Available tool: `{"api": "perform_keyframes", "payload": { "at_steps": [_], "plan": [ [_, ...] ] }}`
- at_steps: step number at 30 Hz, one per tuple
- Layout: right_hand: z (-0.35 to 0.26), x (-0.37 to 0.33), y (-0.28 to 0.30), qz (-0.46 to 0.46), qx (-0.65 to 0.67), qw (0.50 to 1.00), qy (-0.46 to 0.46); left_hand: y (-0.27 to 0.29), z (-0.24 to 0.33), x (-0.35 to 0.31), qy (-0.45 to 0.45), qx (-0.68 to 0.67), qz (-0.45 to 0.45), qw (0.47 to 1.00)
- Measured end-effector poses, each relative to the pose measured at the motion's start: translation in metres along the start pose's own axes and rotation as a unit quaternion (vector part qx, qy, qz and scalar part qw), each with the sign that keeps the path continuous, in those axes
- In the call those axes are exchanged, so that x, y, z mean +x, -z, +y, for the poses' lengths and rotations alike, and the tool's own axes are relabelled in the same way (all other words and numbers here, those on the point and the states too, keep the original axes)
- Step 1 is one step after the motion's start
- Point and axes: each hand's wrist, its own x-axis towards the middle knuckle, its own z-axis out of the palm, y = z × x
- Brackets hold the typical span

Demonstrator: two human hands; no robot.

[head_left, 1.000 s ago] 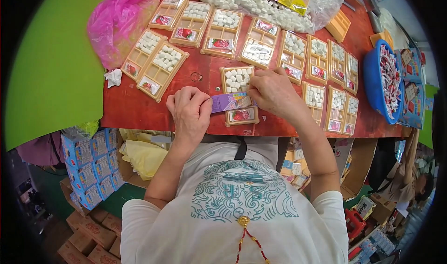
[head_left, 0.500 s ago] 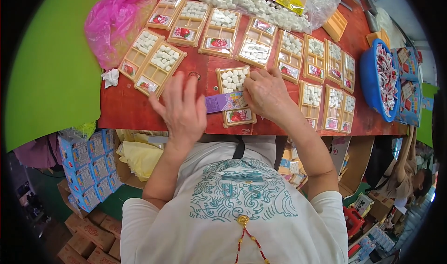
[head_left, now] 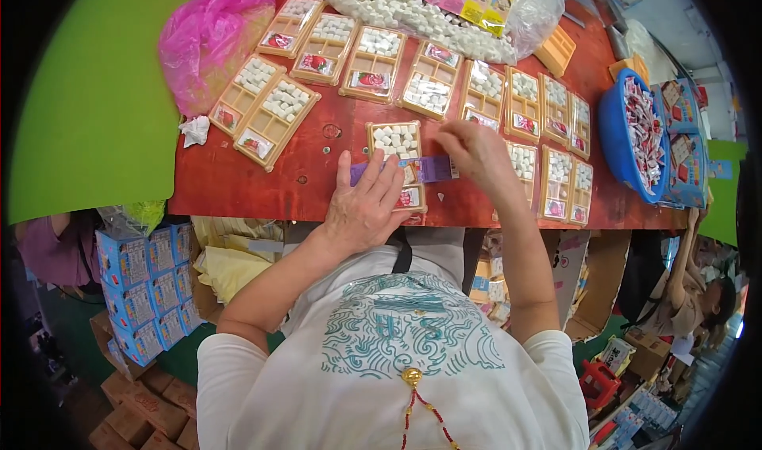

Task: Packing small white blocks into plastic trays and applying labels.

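In front of me on the red table lies a small tan compartment tray (head_left: 370, 138) holding white marshmallow-like cubes (head_left: 396, 139) and a red-and-white sachet (head_left: 409, 198). A purple printed card band (head_left: 438, 168) lies across its middle, with both ends sticking out past the sides. My left hand (head_left: 361, 200) rests over the band and the tray's lower left, fingers stretched out and pressing down. Just right of the tray, above the band's right end, is my right hand (head_left: 476, 156). Its fingers are curled together; whether anything small is between them is hidden.
Several similar filled trays (head_left: 429, 85) stand in rows behind and to the right. A blue basin (head_left: 615, 144) of sachets sits at the right. Loose white cubes (head_left: 381, 5) lie in a clear bag at the back. Pink plastic (head_left: 194, 49) lies at the far left.
My left hand has moved right and come down flat on the tray and band. The band now reaches past the tray's right side. My right hand has drawn back rightward from the tray.
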Motion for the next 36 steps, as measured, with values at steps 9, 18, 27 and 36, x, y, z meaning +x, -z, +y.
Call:
{"api": "perform_keyframes", "payload": {
  "at_steps": [9, 18, 27, 36],
  "plan": [
    [-0.011, 0.008, -0.035, 0.062, -0.135, 0.980, 0.129, 0.000, -0.001, -0.015, -0.036, 0.013, 0.000, 0.999],
    [0.000, 0.021, -0.034, -0.034, -0.078, 0.991, 0.107, -0.003, -0.004, -0.028, -0.070, 0.020, 0.000, 0.997],
    [0.007, 0.011, -0.037, -0.150, 0.236, 0.960, 0.021, -0.007, -0.005, -0.034, -0.083, 0.049, 0.013, 0.995],
    [0.007, -0.013, -0.032, -0.120, 0.453, 0.883, -0.024, 0.003, 0.009, -0.040, 0.040, -0.010, 0.072, 0.997]
  ]
}}
